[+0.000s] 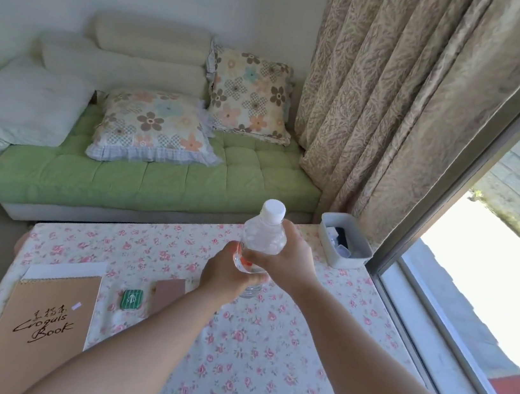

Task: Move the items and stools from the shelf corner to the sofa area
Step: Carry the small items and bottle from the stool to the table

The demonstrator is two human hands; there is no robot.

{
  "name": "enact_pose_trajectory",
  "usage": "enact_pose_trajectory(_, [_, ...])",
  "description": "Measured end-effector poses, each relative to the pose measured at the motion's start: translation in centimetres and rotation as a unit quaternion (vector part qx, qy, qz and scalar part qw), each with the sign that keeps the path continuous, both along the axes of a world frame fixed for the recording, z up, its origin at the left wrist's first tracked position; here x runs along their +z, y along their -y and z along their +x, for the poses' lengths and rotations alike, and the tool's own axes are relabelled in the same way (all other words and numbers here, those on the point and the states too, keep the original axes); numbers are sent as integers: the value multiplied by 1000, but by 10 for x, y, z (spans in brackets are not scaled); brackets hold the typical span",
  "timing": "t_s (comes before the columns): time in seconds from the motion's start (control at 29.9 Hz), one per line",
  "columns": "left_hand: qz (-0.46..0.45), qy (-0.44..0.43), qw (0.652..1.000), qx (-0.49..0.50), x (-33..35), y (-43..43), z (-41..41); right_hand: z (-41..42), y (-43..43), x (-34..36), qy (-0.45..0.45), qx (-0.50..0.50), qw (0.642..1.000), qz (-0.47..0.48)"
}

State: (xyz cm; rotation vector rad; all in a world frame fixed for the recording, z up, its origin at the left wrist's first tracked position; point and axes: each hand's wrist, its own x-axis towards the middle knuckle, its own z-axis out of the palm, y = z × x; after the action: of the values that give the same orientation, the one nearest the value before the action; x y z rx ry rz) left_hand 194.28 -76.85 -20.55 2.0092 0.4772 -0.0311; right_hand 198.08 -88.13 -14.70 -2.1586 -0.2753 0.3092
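Progress is judged as partial: one clear bottle (pixel 260 247) with a white cap is gripped upright by both hands over the flowered tabletop (pixel 264 347) in front of the green sofa (pixel 154 182), the left hand (pixel 227 275) wrapped round its lower part and the right hand (pixel 280 253) closed round its upper body, and whether its base touches the cloth cannot be told. One sketchbook (pixel 43 326), one small green case (pixel 132 299), one pink card (pixel 168 295) and one grey tray (pixel 344 242) are already laid on the tabletop, while no stools are seen, so that part is taken as not yet done.
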Motion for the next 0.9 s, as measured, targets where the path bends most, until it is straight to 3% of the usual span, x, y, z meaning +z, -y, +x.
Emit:
enact_pose_trajectory(0.33, [-16,-45,997,-67,-49,-58,118,111,-54,-58,-42,-57,997,-12])
enact_pose_trajectory(0.57, [-5,-80,992,-95,-117,-90,190,176,-90,-148,-66,-85,993,-39])
enact_pose_trajectory(0.9, [2,-146,984,-106,-218,-103,229,211,-104,-246,-104,-98,985,-94])
